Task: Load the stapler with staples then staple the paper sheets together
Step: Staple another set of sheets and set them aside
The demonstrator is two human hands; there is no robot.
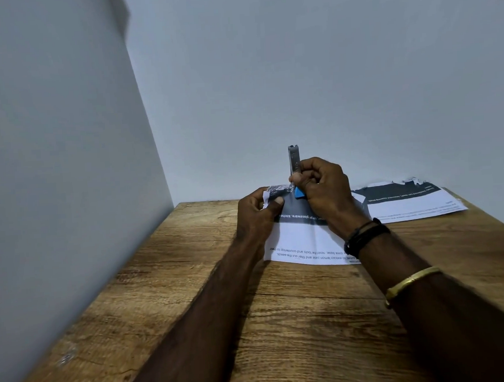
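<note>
A small stapler [294, 161] with a silver metal top and a blue base stands upright, its metal arm swung up toward the wall. My right hand [321, 183] is closed around its lower part, over the far edge of a printed paper sheet [301, 241]. My left hand [258, 214] pinches the torn, crumpled far left corner of that sheet between thumb and fingers. The sheet has a dark grey header band and lines of text. Whether staples sit in the stapler is hidden.
A second printed sheet [414, 204] with a dark header lies at the far right of the wooden table [192, 297]. White walls close in on the left and directly behind the table. I wear black bands and a gold bangle on my right wrist.
</note>
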